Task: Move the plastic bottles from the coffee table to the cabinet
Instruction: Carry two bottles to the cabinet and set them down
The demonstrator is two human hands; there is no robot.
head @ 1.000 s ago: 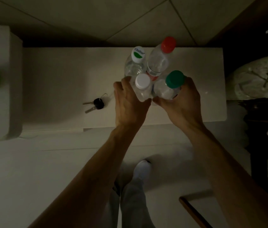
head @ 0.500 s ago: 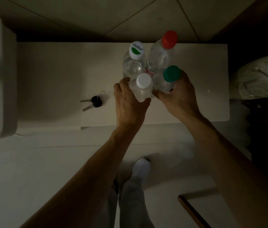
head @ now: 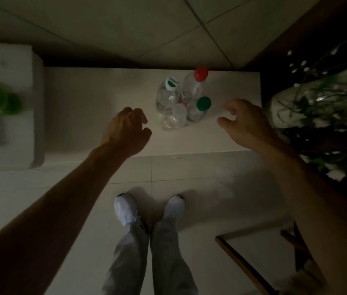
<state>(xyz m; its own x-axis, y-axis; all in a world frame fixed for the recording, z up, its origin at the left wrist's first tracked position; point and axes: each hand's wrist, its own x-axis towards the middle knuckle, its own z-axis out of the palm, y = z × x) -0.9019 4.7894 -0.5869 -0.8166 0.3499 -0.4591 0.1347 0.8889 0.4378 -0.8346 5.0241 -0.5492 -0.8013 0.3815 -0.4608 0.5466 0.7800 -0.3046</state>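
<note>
Four clear plastic bottles stand upright in a tight cluster on the white surface (head: 104,99), far-right area, touching one another: red-cap bottle (head: 192,87) at the back, white/green-cap bottle (head: 167,94) beside it, green-cap bottle (head: 198,110) and white-cap bottle (head: 173,118) nearest the person. Whether this surface is the cabinet or the coffee table cannot be told.

Handling, est.: look empty or near-empty, so light, thin-walled, apt to crush and tip; smooth sides may slip. Grip at mid-body or just under the cap, w/ moderate squeeze.

Left hand (head: 126,129): just left of cluster, fingers loosely curled, holding nothing. Right hand (head: 242,124): right of cluster, fingers spread, released, no contact.

Flowers (head: 325,107) at right edge.
</note>
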